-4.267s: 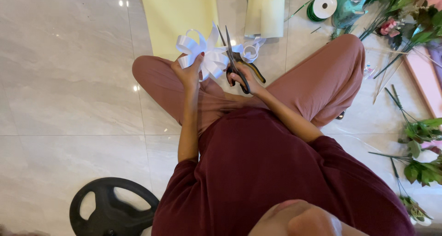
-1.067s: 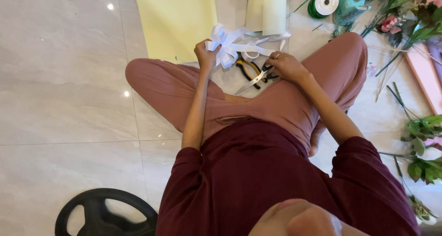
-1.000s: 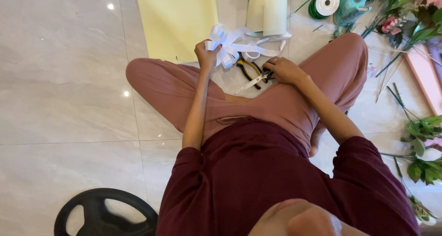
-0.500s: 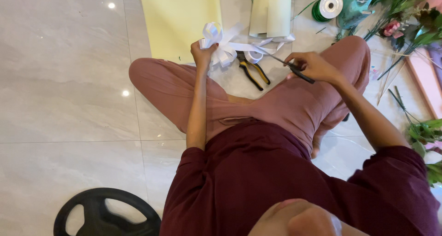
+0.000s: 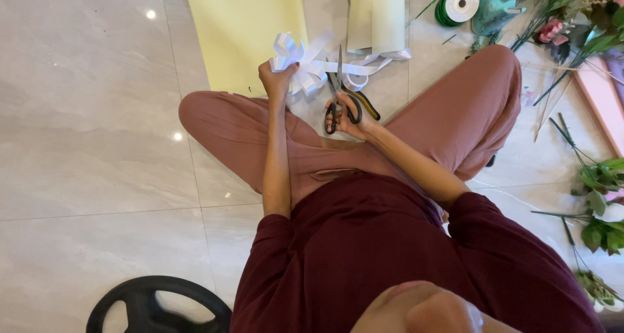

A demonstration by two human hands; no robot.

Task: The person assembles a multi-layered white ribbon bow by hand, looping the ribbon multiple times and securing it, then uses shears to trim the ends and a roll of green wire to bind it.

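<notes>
Scissors (image 5: 339,92) with black handles sit in the right hand (image 5: 351,115), fingers through the loops, blades pointing up and away from the body. Blade tips reach the white ribbon tails that run right from the bow. Blades appear nearly together; whether they are cutting cannot be told.

Left hand (image 5: 276,79) is raised, its grip pinched on the underside of a white ribbon bow (image 5: 298,59), loops fanned out above the fingers. Bow is held in the air over the lap, just in front of a pale yellow sheet (image 5: 244,31) lying flat on the floor. Ribbon tails (image 5: 364,65) trail from the bow toward the right, passing a second, folded pale sheet (image 5: 376,14).

Person sits cross-legged on a glossy tiled floor (image 5: 84,125), in pink trousers and a maroon top. A second tool with yellow-and-black handles (image 5: 367,103) lies on the floor just beyond the right hand, partly hidden by it.

Upper right: a green ribbon spool with white core (image 5: 458,1) stands on the floor, near teal wrapping and cut flower stems (image 5: 572,21). More leafy stems (image 5: 598,196) lie along the right edge. A black wheel-shaped object (image 5: 153,304) lies at lower left, well apart from both hands.
</notes>
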